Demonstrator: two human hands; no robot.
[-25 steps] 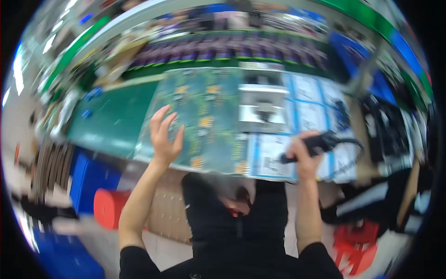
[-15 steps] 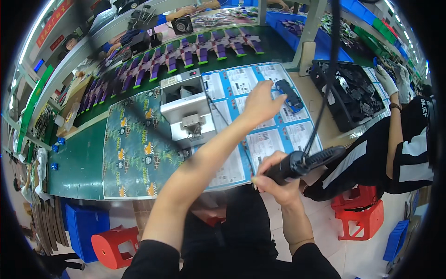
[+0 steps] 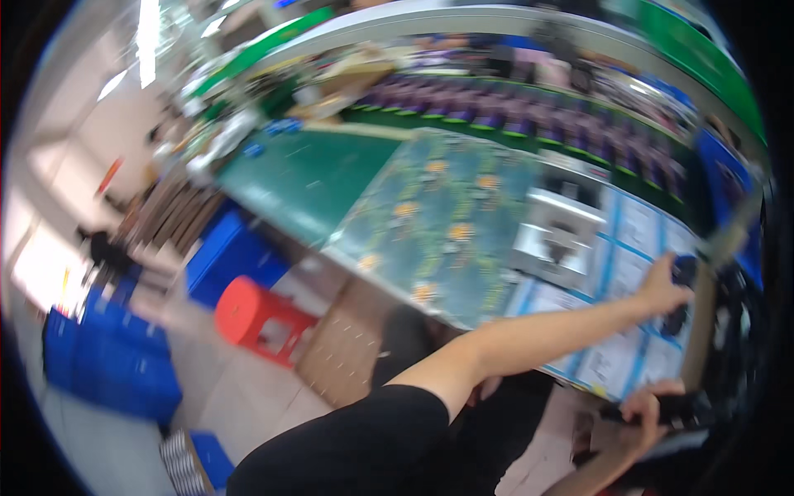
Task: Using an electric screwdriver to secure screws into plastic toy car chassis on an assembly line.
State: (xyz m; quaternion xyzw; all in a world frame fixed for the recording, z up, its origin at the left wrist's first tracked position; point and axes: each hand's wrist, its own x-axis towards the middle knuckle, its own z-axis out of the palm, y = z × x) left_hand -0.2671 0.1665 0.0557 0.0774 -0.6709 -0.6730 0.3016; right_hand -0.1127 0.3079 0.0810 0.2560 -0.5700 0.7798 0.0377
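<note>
Your left hand (image 3: 662, 288) has shifted in to the dark blue parts (image 3: 685, 269) on the blue-and-white sheets (image 3: 616, 364); blur hides whether it pinches one. Your right hand (image 3: 642, 407) curls around the black device (image 3: 688, 409). The parts look reached, but not yet lifted clear.

Fixture (image 3: 552, 240) on table (image 3: 322, 178), sheet (image 3: 451, 236) left, tool (image 3: 686, 410) right; parts row (image 3: 518, 124) behind, stool (image 3: 245, 314) before table.

Bench (image 3: 306, 178): green-topped, stretches across the frame
Patterned sheet (image 3: 434, 236): orange motifs, center
Metal box (image 3: 556, 248): silver, stands right of center
Printed sheets (image 3: 608, 364): blue-and-white, right
Blue bits (image 3: 283, 126): upper left
Dark piece (image 3: 675, 321): blurred, far right
</note>
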